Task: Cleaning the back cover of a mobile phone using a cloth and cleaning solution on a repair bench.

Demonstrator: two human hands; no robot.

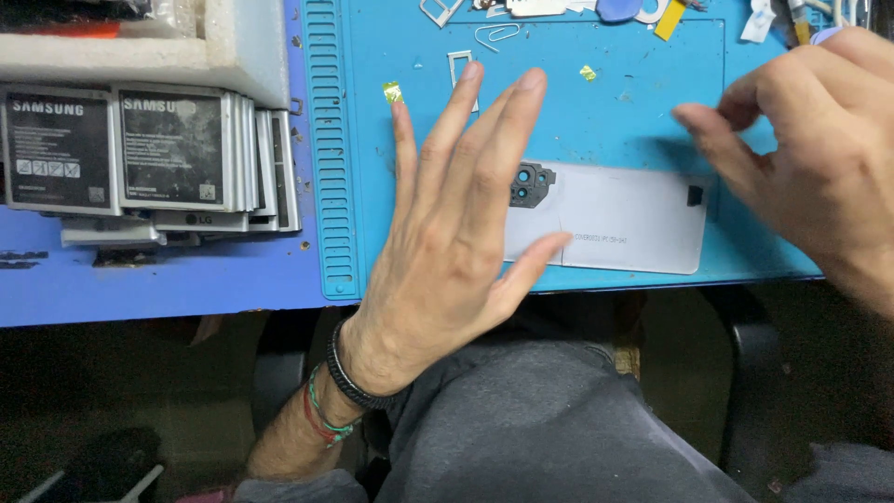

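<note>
Fingers of the left hand (447,242) spread open, empty, over the thin white phone back cover (624,219) lying flat on the blue bench mat (605,121); light, flexible, best lifted by edges. Right hand (810,121) hovers loosely curled, empty.

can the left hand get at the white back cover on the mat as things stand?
Probably yes. The left hand is spread open and empty right over the left end of the white back cover on the blue mat. Nothing lies between them. The right hand is off to the side.
</note>
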